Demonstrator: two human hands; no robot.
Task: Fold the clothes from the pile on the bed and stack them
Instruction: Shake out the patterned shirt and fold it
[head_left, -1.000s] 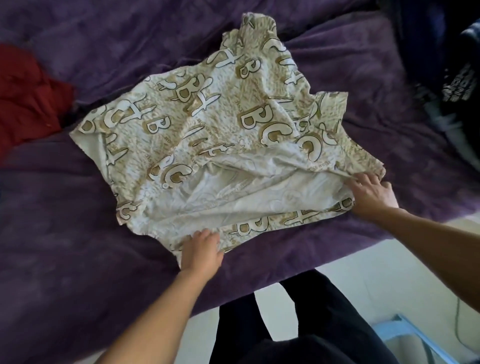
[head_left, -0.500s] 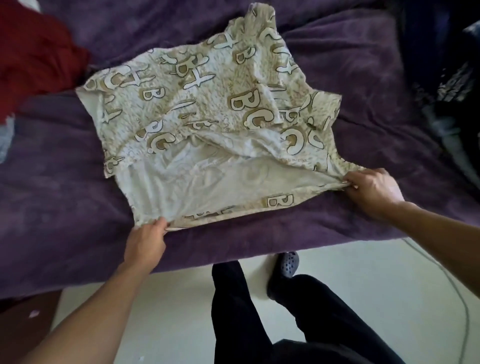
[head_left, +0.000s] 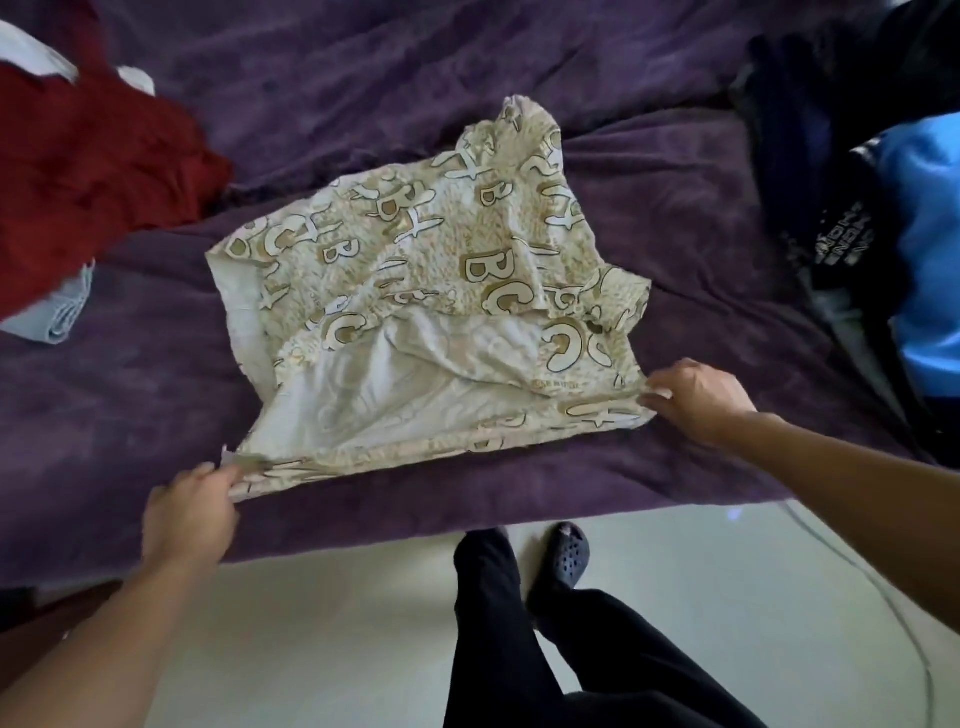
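Garment (head_left: 415, 270) on purple bed (head_left: 675, 208), pale floor (head_left: 337, 623)

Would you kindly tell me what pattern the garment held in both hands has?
Cream garment with gold-outlined white letters, best seen in the head view.

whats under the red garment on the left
A light blue cloth pokes out from under the lower edge of the red garment, resting on the purple blanket. How far it runs underneath, and anything else beneath, is covered by the red fabric.
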